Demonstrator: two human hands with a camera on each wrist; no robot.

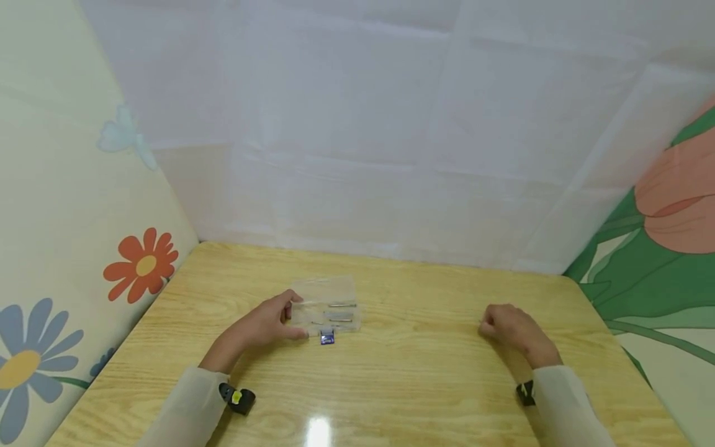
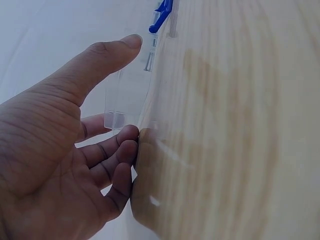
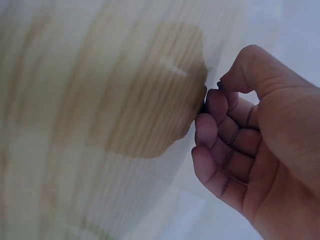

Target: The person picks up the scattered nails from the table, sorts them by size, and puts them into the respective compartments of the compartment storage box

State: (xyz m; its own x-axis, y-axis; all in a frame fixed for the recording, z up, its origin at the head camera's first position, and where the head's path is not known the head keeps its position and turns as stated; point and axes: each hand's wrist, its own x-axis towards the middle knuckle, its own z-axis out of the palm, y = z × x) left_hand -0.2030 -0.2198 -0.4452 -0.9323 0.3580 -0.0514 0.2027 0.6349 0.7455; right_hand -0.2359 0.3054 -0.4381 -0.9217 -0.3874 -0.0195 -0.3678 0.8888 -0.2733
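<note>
A clear plastic box (image 1: 350,323) with its lid (image 1: 329,288) up lies on the table, and a few thin metal pieces (image 1: 341,305) show inside it. On its front edge is a blue latch (image 1: 327,337), also visible as blue plastic (image 2: 162,17) in the left wrist view. My left hand (image 1: 274,321) holds the box's left end, thumb at the front and curled fingers at the side and back. Well to the right, my right hand (image 1: 515,329) is low over the table. Its thumb and forefinger pinch a small dark piece (image 3: 220,85), mostly hidden by the fingertips.
The wood-grain table (image 1: 413,372) reaches back to a white sheet (image 1: 357,186). Flower-patterned cloth (image 1: 84,261) hangs at the left, with more printed cloth (image 1: 665,273) at the right. Each wrist wears a dark strap (image 1: 240,400).
</note>
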